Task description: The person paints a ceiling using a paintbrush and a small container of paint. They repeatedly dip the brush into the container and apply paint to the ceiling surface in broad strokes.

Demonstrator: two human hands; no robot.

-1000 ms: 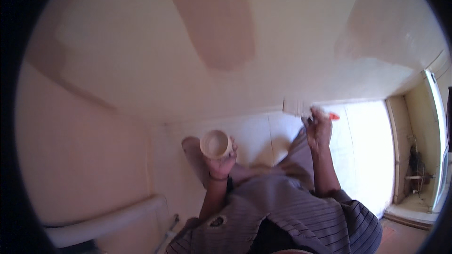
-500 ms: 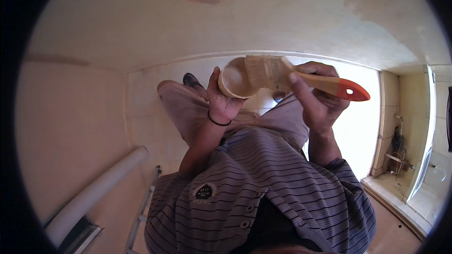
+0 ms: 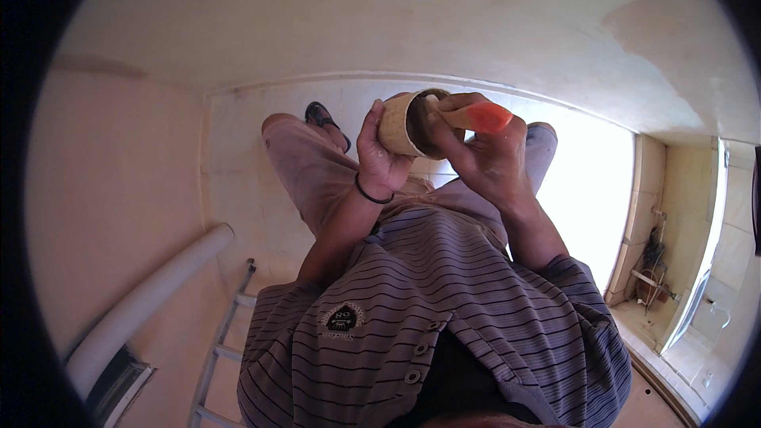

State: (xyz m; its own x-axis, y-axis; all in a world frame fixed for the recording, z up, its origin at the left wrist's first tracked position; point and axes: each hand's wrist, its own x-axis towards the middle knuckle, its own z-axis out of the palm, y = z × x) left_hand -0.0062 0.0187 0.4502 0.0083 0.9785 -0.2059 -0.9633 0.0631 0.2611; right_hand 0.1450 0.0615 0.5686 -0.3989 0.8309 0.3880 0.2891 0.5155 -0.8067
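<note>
My left hand (image 3: 379, 160) is wrapped round a small pale tub (image 3: 397, 128), which is tilted with its mouth toward the right. In my right hand (image 3: 493, 150) is a wide paintbrush (image 3: 480, 117) with a wooden handle and an orange-red end. Its bristle end is inside the tub's mouth, so the bristles are hidden behind the rim and my fingers. Both hands are held out in front of my body, above my knees.
A wall (image 3: 285, 28) with darker damp-looking patches rises ahead. At the lower left are a metal ladder (image 3: 216, 357) and a thick white pipe (image 3: 154, 301). On the right, a bright opening (image 3: 585, 182) adjoins a tiled recess with thin pipes (image 3: 655, 275).
The brush has gone from the tub's rim into its mouth, and my right hand has moved left, close to the tub. The tub has tipped further to the right.
</note>
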